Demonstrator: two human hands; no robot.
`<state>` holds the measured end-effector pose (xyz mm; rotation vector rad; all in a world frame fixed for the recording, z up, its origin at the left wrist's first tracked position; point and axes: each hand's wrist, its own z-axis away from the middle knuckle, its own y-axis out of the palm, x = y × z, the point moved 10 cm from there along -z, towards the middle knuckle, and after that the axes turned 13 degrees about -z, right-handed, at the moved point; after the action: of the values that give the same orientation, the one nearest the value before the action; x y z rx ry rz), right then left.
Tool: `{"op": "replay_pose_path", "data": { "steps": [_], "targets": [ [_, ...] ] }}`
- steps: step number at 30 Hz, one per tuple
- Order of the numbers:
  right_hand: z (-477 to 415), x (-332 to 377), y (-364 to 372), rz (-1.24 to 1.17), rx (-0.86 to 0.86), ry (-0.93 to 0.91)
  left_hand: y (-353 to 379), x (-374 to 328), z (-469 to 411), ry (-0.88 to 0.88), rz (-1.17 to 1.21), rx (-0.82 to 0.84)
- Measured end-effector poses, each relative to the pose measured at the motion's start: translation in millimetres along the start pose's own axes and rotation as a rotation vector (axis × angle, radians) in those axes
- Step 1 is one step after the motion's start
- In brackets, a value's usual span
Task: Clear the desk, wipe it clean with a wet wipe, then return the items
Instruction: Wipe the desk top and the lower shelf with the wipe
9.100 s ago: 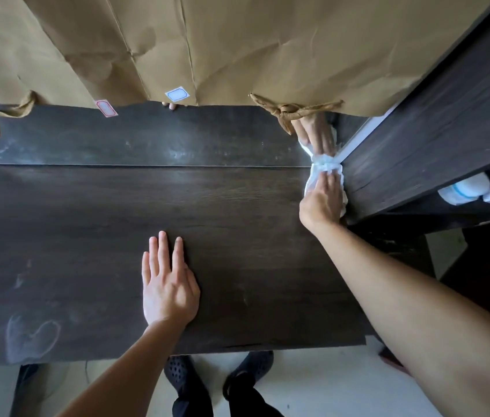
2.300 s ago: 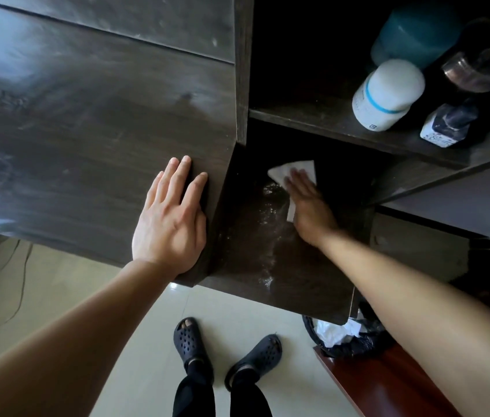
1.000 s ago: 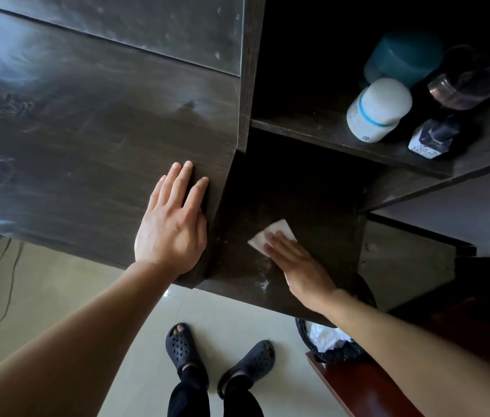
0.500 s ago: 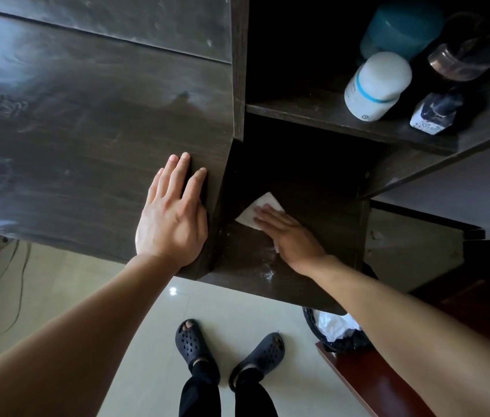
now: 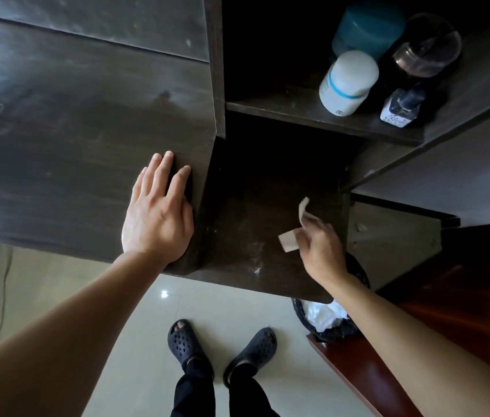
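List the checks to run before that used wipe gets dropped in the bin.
1. Grip: ok, right hand pinches the wipe above the lower shelf.
2. Reach to bin: ok, it stands on the floor beneath that hand.
3. Cleanliness: not ok, white specks show near the shelf's front edge.
4. Brace: ok, left hand lies flat on the desk.
5. Room in bin: cannot tell, white waste shows inside.

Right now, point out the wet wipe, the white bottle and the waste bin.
wet wipe (image 5: 287, 244), head view, on its lower flap.
white bottle (image 5: 353, 75), head view, on its white cap.
waste bin (image 5: 299, 311), head view, on its black left rim.
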<state>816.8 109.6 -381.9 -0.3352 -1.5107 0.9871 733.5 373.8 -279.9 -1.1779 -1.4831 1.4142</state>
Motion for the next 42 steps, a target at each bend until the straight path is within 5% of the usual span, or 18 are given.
{"op": "replay_pose_path", "data": {
  "steps": [7,12,18,21,24,26,31,38,42],
  "targets": [
    [16.9,2.5,23.0,0.086,0.109,-0.143,1.3,-0.1,-0.7,0.007,-0.004,-0.003],
    [58.3,12.0,68.7,-0.052,0.402,-0.205,0.4,0.7,0.2,0.006,-0.002,-0.005],
    [-12.3,-42.4,6.0,-0.002,-0.127,0.228,1.9,1.1,0.3,0.009,-0.005,-0.005],
    [8.0,7.4,68.7,-0.177,0.062,0.134,2.1,0.6,0.8,0.014,0.0,-0.003],
    [43.3,33.0,96.6,-0.104,0.287,-0.117,1.3,0.7,0.6,0.013,0.001,-0.006],
    [32.8,7.4,68.4,-0.108,0.249,-0.075,1.3,1.0,0.6,0.01,0.008,-0.008],
    [27.7,-61.3,-4.8,-0.017,-0.195,0.296,2.8,1.2,0.2,0.015,0.012,0.001],
    [87.5,43.4,101.7,-0.103,0.123,-0.039,1.5,1.6,0.8,0.028,0.037,0.002],
    [92.5,-36.2,29.1,-0.044,-0.083,0.21,2.7,1.9,0.9,0.035,0.045,-0.021]
  ]
}}
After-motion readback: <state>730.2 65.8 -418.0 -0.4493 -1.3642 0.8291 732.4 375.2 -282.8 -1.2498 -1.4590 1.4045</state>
